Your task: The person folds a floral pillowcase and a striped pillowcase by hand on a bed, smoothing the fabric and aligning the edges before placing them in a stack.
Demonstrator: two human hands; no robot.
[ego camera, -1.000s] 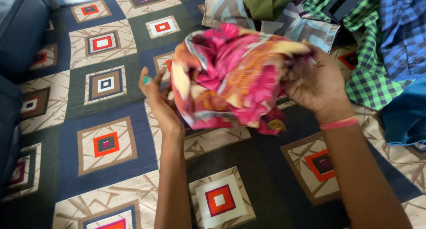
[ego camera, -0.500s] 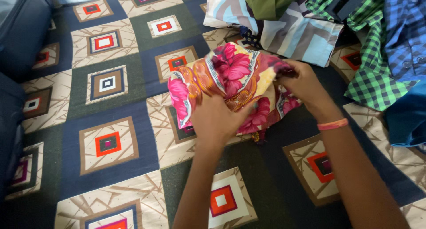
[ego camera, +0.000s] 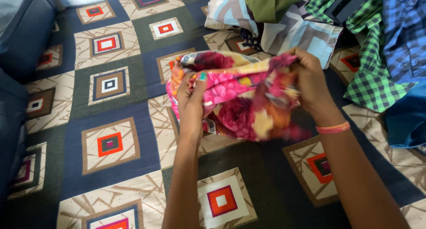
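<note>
A crumpled pink, orange and cream floral cloth is held up between both hands above a patterned bedspread. My left hand grips the cloth's left edge, fingers curled over the top, a teal-painted nail showing. My right hand pinches the cloth's upper right corner; a pink band sits on that wrist. The cloth sags in folds between the two hands and part of it is blurred.
A heap of clothes lies at the upper right: a grey and light-blue patterned piece, an olive garment, a green checked shirt and a blue checked shirt. A dark blue cushion borders the left.
My left hand went from open beside the cloth, to pressing on it, to gripping its left edge. The cloth has been turned and spread wider between my hands.
</note>
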